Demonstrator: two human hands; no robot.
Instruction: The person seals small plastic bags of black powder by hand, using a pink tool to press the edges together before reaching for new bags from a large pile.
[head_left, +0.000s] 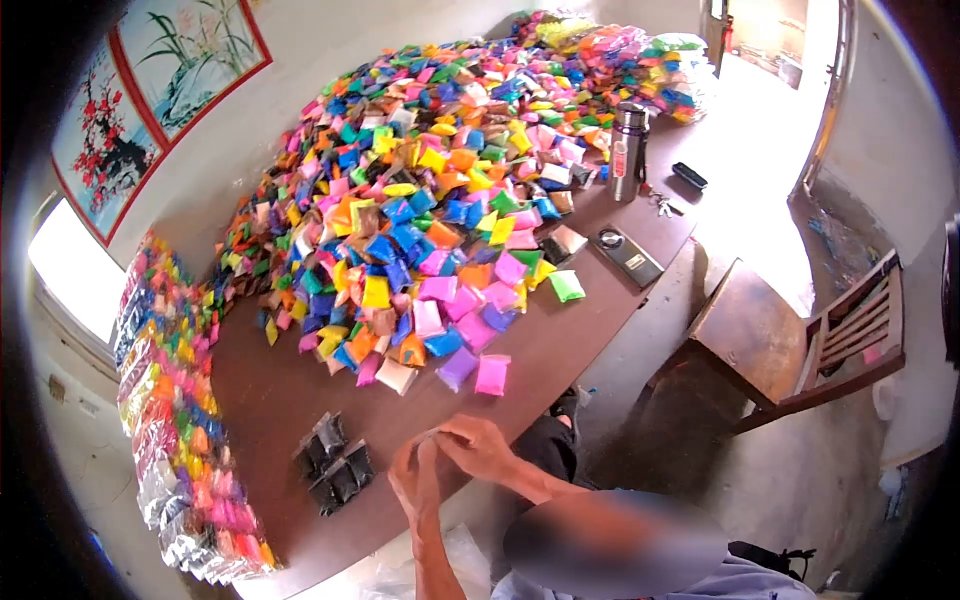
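My left hand (412,474) and my right hand (474,447) meet above the table's near edge. The fingers of both are closed and pinched together at the tips; whatever lies between them is too small or hidden to make out. Left of my hands, several black packets (335,464) lie grouped on the brown table (265,390). A pink packet (491,375) and a purple packet (457,369) sit just beyond my hands, at the near edge of a large heap of small colourful packets (440,200). Clear plastic (450,562) shows below my left wrist.
Bags of colourful packets (190,430) line the table's left side. A steel flask (627,155), a dark case (690,176), keys (664,207) and a flat dark box (628,256) stand or lie at the right edge. A wooden chair (775,335) is on the floor beyond it.
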